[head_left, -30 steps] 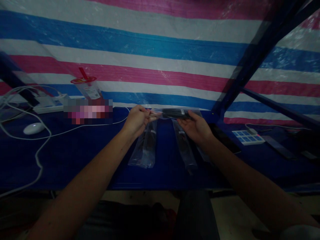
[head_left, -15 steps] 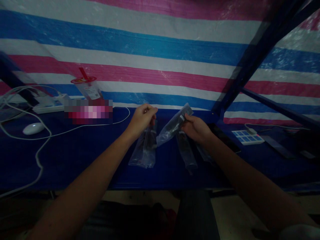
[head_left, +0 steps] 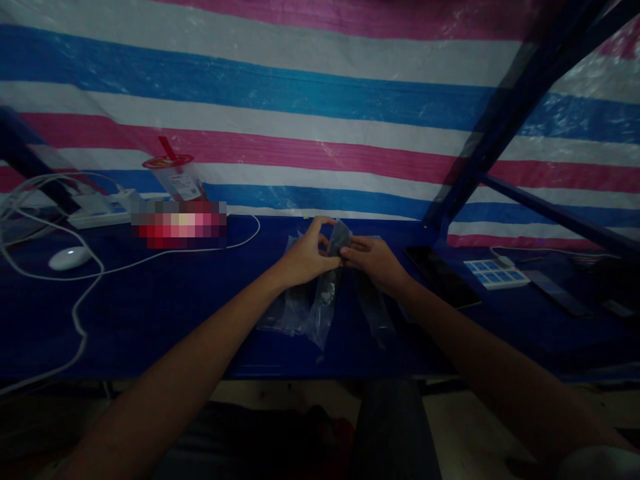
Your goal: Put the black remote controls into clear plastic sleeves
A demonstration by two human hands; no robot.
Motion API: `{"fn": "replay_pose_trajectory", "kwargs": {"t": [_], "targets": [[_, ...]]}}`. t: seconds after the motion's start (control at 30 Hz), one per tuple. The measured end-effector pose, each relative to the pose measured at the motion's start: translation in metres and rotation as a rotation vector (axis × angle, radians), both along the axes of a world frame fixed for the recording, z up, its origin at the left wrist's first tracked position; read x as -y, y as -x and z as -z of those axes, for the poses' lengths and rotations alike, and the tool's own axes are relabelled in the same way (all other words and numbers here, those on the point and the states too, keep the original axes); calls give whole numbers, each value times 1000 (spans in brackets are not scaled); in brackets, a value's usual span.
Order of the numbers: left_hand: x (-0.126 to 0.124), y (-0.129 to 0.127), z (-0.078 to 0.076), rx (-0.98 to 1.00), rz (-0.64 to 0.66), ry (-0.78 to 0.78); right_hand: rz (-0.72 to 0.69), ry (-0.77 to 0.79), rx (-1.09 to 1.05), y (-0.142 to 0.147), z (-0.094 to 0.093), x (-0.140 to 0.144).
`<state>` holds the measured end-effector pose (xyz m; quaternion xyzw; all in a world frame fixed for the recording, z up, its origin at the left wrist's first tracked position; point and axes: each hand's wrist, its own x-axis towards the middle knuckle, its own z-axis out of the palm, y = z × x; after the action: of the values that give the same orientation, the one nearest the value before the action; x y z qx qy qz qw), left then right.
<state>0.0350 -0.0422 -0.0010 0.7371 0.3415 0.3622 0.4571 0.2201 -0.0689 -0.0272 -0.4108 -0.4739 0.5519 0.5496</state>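
Observation:
Between my two hands, a clear plastic bag with something dark inside hangs over the blue table, its lower end toward me. My left hand curls round the bag's upper part from the left, thumb and fingers closed on it. From the right, my right hand pinches the same upper part. Left of it lie several similar clear bags, partly overlapping beneath my left hand. Another filled plastic bag rests below my right hand. The contents are too dark to name.
A dark phone-like slab, a white-and-blue gridded block and a grey flat device lie right. Left are a white mouse, white cables, a power strip and a lidded cup. Striped sheeting hangs behind the table.
The bag in my right hand has swung from slanted to nearly upright and moved left. My left hand has moved right and taken hold of it.

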Motion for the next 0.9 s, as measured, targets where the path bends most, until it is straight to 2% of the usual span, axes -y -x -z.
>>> {"fn": "replay_pose_trajectory", "kwargs": {"t": [0.17,0.23,0.37,0.47,0.53,0.63,0.8,0.9], "targets": [[3,3,-2,-283,-103,-315,365,-208,362,-17,-4,-9],[3,3,1,-407,-151,-401,432,-279,551,-23,0,-11],[6,3,4,-671,-219,-534,384,-311,915,-25,4,-6],[9,2,2,-852,-263,-616,288,-214,1341,-20,-1,3],[10,2,1,-945,-299,-624,228,-150,1543,-16,-7,8],[9,2,0,-982,-335,-587,183,-90,1670,-13,-13,13],[8,2,1,-946,-441,-451,166,-24,1667,-9,-17,15],[7,3,0,-954,-411,-291,170,14,1603,-6,-19,16]]}}
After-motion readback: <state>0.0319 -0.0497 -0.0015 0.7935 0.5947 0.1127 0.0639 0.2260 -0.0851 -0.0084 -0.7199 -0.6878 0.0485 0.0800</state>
